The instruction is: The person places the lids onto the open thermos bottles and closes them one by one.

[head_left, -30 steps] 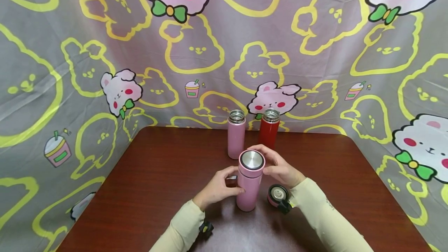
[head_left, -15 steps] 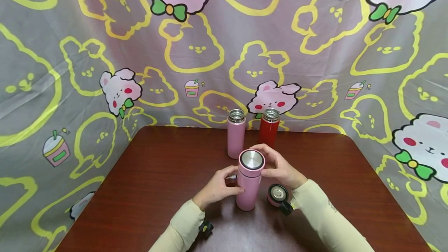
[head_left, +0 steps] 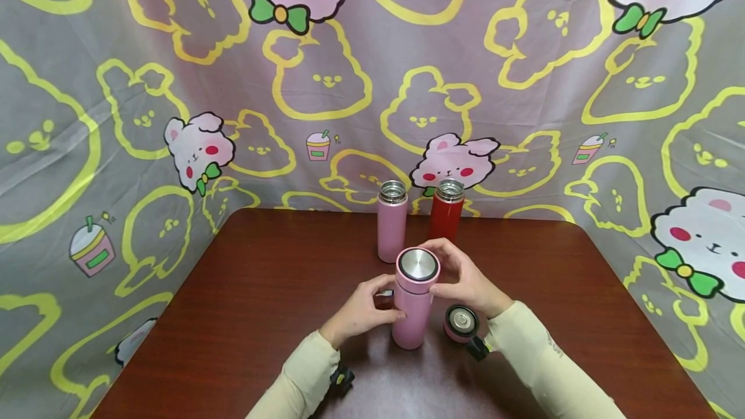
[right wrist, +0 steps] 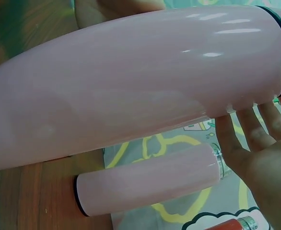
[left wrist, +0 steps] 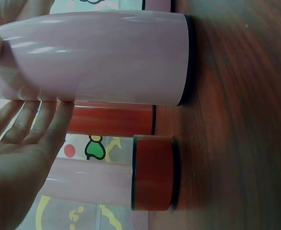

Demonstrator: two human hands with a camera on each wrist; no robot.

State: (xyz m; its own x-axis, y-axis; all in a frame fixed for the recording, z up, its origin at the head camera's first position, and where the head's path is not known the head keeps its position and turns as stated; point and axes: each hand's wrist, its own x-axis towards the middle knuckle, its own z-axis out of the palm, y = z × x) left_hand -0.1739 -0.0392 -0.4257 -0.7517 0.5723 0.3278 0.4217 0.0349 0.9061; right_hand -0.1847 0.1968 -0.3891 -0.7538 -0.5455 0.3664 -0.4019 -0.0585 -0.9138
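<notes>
Standing upright, a tall, glossy pink cylindrical bottle (head_left: 410, 323) is held near the middle of the dark reddish-brown, wood-grained surface (head_left: 279, 277). By the left grip (head_left: 356, 309) its body is clasped from the left, thumb on the near side; by the right grip (head_left: 468, 283) the round pink lid with a brushed-steel disc top (head_left: 419, 265) is clasped from the right, close to the dark seam. Both grips are set narrow, at the bottle's width.

Slipping is judged the chief risk: little friction is likely offered by the smooth coating, so the body could be spun if the lid were turned while the body was held too lightly. By uneven pressure, the tall, slim shape could be tipped. Whether the lid is seated straight cannot be told. The loose pink-sided lid (head_left: 462, 322), laid just to the right with its metal-and-black inner side up, could be nudged by the black wrist mount (head_left: 478, 348) beside it.

On the far side, an uncapped slim pink bottle (head_left: 392, 231) and, to its right, an uncapped red bottle (head_left: 447, 217) are topped by shiny steel necks. In the left wrist view, a short red cylindrical lid (left wrist: 152, 172) is seen on the surface. Beyond, a softly creased grey cloth (head_left: 349, 102) is printed with yellow outlines.
</notes>
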